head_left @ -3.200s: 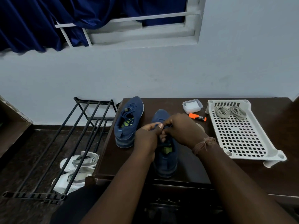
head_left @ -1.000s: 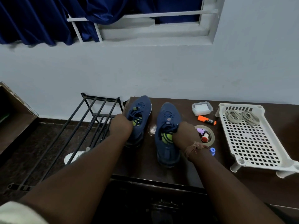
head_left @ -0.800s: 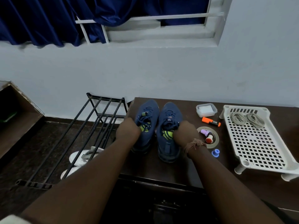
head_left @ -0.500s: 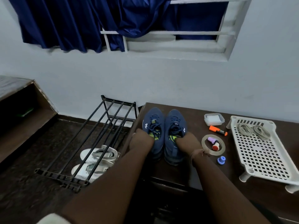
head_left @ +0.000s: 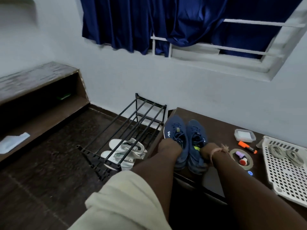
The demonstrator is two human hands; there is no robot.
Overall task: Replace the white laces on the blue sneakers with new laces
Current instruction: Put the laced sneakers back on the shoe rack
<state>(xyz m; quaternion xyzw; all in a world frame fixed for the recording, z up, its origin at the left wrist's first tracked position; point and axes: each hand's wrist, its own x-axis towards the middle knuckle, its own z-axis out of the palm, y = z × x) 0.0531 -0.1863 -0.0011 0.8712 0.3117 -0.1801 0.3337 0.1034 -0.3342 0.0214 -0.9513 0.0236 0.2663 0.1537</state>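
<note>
Head view: fingers (head_left: 203, 165) of both hands inside blue sneakers (head_left: 196, 138).

The blue sneakers (head_left: 186, 138) are seen to be made of matt knitted cloth, with blue cord laces and a pale rubbery sole edge. The counter (head_left: 222, 128) is finished in dark wood with a smooth, faintly sheened top. The basket (head_left: 282, 173) is moulded from off-white perforated plastic, matt in look, and dull grey woven laces (head_left: 285, 151) are coiled in it. The rack (head_left: 126, 130) is built of black matt metal bars. The curtain (head_left: 149, 19) is made of glossy, satin-like blue cloth. The sleeve (head_left: 123, 203) is made of plain matt cream cloth.
</note>
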